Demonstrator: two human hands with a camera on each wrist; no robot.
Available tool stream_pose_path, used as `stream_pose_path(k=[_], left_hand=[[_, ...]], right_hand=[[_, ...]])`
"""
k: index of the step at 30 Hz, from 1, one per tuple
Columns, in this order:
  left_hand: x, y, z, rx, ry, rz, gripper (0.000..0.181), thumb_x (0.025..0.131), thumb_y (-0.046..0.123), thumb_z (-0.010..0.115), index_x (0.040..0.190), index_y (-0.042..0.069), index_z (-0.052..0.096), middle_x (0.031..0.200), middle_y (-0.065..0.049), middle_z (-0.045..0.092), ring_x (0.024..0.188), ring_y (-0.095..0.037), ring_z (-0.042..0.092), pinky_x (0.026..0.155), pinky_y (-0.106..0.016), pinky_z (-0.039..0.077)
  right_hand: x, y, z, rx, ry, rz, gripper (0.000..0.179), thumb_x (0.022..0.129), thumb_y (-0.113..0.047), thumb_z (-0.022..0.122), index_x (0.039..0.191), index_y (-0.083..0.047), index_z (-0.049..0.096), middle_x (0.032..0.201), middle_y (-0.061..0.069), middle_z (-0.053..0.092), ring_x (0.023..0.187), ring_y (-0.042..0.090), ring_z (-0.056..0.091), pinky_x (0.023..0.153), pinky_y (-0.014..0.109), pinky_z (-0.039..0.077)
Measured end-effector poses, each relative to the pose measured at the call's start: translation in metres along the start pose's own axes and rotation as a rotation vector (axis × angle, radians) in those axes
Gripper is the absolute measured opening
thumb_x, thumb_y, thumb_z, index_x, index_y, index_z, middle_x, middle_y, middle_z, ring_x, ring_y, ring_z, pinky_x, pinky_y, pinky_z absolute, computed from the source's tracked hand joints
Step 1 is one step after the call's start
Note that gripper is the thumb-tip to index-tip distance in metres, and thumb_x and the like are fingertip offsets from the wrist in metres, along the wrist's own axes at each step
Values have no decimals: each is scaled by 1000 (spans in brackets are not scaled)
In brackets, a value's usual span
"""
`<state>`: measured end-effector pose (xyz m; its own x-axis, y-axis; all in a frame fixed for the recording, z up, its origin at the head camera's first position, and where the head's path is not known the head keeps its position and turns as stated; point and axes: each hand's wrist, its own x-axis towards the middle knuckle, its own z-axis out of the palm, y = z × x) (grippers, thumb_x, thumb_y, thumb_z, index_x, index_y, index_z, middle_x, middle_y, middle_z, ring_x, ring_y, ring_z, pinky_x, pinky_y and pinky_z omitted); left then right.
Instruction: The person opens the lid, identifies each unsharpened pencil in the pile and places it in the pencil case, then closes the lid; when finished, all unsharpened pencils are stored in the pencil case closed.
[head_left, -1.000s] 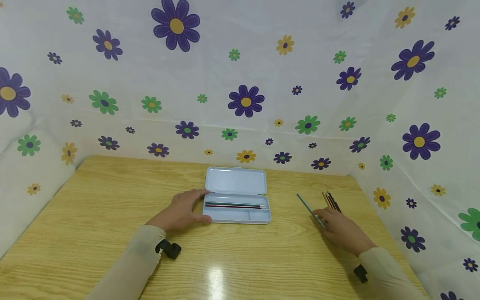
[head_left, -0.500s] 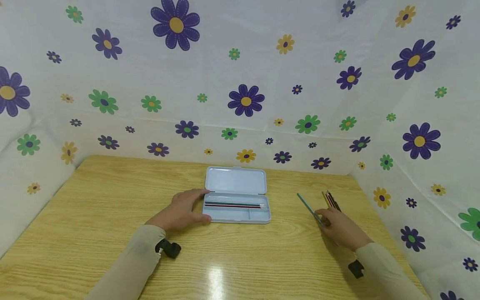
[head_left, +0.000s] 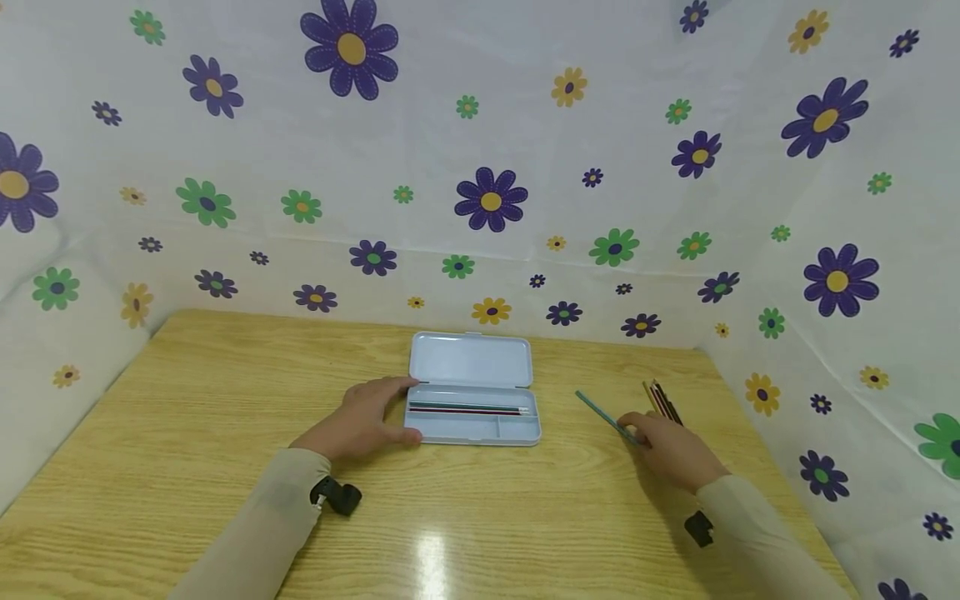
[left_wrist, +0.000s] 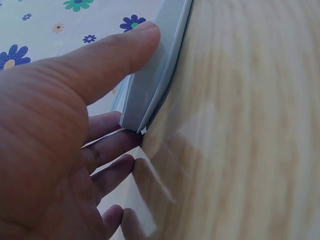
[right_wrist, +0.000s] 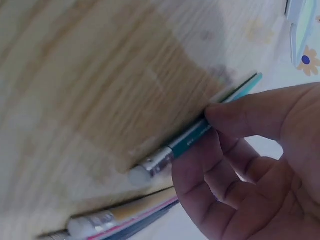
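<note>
A pale blue pencil case (head_left: 450, 430) lies with its lid (head_left: 471, 360) folded back; a green and a dark red pencil (head_left: 465, 409) rest in its long compartment. At its left end, my left hand (head_left: 363, 421) holds the case, thumb on the near side (left_wrist: 145, 95) and forefinger at the far corner. Right of the case, my right hand (head_left: 675, 450) pinches a teal pencil (right_wrist: 187, 141) between thumb and fingers, near its white eraser end. The far end of this pencil points toward the case.
Several pencils (head_left: 663, 402) lie in a loose bunch just beyond my right hand, their eraser ends low in the right wrist view. The wooden table (head_left: 510, 517) meets a flower-print cloth (head_left: 420, 167) at the back and sides.
My right hand has moved a little to the left with the teal pencil, whose far end has swung toward the case. My left hand and the case stay where they were.
</note>
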<state>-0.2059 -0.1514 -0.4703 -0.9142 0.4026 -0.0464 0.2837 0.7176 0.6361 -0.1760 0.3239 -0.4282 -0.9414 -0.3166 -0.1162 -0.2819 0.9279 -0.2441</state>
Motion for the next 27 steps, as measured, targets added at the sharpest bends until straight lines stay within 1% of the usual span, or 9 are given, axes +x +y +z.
stream_pose_path(k=[3,6,9,14,17,21,27], left_hand=[[0,-1,1,2,2,-5,94,83,58,80,158,17,41,162,-11,41,152,-40,32,124,-62,15],[0,-2,1,2,2,-8,94,84,58,80,158,18,41,163,-10,41,152,-40,31,124,-62,15],[0,-1,1,-2,2,-9,94,83,58,80,158,17,41,163,-10,41,152,-40,31,124,-62,15],[1,-1,1,-5,-5,-9,94,83,58,80,158,17,41,163,-11,41,152,-40,31,124,-61,15],[1,-2,1,-2,-6,-9,94,83,58,80,158,16,41,162,-11,41,152,-40,31,124,-61,15],[1,-2,1,-1,-1,-7,94,83,58,80,158,16,42,162,-11,42,151,-40,32,124,-62,15],[2,-4,1,-9,3,1,94,83,59,80,157,16,42,162,-11,42,151,-40,32,124,-61,15]], right_hand=[[3,-5,-1,-98,-10,-17,35,98,3,62,130,-11,66,99,5,67,84,22,67,67,42,58],[6,-9,-2,-190,-19,-45,36,97,2,65,131,-12,65,96,5,66,75,18,64,61,37,56],[7,-13,-1,-231,-20,-57,36,97,0,66,131,-12,64,93,4,65,70,14,60,58,35,54],[8,-16,1,-266,2,-76,36,97,-1,68,131,-13,65,93,4,63,64,10,54,53,30,49],[10,-17,2,-286,21,-93,36,97,-2,69,130,-13,65,93,4,64,64,10,54,53,30,49],[12,-16,4,-285,41,-105,35,98,-4,69,131,-15,65,91,1,63,64,8,54,53,29,48],[13,-11,7,-286,85,-151,35,99,-6,68,132,-16,65,87,-1,61,61,5,50,49,25,43]])
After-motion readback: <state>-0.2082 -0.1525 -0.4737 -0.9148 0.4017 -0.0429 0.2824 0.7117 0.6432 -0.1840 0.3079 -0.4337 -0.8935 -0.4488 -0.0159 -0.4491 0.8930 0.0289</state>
